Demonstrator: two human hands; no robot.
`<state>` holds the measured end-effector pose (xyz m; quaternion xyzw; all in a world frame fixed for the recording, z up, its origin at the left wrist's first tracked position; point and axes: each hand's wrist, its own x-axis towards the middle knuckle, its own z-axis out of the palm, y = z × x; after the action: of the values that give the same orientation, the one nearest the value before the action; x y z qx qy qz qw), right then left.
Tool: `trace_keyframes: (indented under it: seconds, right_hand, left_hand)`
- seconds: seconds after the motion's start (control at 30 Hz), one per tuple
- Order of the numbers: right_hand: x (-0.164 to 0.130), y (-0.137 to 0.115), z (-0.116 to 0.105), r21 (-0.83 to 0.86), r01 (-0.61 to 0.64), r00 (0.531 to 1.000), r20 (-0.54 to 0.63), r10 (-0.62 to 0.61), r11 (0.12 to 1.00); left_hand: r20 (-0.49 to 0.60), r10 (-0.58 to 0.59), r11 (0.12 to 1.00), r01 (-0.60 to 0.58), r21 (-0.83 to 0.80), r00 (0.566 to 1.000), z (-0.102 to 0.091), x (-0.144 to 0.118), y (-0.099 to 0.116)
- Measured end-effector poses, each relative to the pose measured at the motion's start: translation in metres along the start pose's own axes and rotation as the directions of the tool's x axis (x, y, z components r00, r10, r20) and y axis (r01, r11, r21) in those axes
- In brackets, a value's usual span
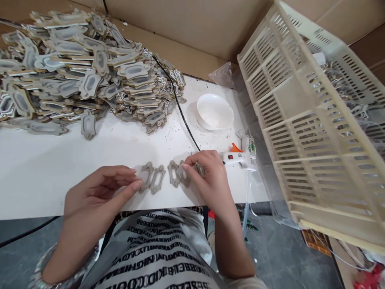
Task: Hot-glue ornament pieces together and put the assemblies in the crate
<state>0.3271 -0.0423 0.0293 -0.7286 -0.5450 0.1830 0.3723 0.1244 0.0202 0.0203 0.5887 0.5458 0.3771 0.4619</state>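
In a short row on the white tabletop [120, 148] lie several small grey ornate frame-shaped pieces with elongated openings. My left hand [99, 186] is at the leftmost frame piece [146, 176], thumb and forefinger drawn close together at its left side; whatever is between them is too faint to make out. Just right of it, another frame piece [157, 179] lies untouched. My right hand [207, 172] reaches over the right part of the row, beside a frame piece [173, 174]. Its thumb and forefinger pinch something small and pale above a partly covered piece.
A large heap of similar frame pieces [90, 82] covers the back left. Behind my right hand stand a white bowl [215, 112] and a white glue gun [239, 158], with a black cable [180, 106] nearby. A cream plastic crate [288, 96] rises at right.
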Motion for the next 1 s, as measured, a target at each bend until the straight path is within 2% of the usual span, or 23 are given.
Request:
trace_keyframes:
  seconds: [0.17,0.5,0.7,0.83,0.93,1.0]
  right_hand:
    - [0.004,-0.003,0.002,-0.053,-0.022,0.981,0.192,0.031,0.998]
    - [0.010,-0.002,0.001,-0.120,0.034,0.955,0.295,0.003,0.992]
    - [0.011,0.003,0.007,-0.156,0.054,0.964,0.266,-0.010,0.986]
    - [0.009,0.007,0.011,-0.179,0.053,0.983,0.184,-0.019,0.982]
    - [0.001,0.007,0.007,-0.152,0.104,0.991,0.096,-0.090,0.983]
    - [-0.007,0.006,0.003,-0.155,0.152,0.986,0.086,-0.140,0.976]
  left_hand:
    - [-0.023,-0.020,1.000,0.020,0.010,1.000,-0.003,-0.001,-0.001]
    - [-0.047,0.005,0.999,-0.003,0.039,0.999,-0.005,0.002,-0.006]
    - [-0.063,-0.017,0.999,0.019,0.033,0.998,-0.005,0.001,-0.005]
    - [-0.061,-0.013,0.999,0.015,0.036,0.998,-0.004,0.002,-0.007]
    - [-0.054,-0.016,0.999,0.018,0.031,0.998,-0.004,0.003,-0.006]
    - [-0.045,-0.019,1.000,0.020,0.018,0.999,-0.003,0.003,-0.005]
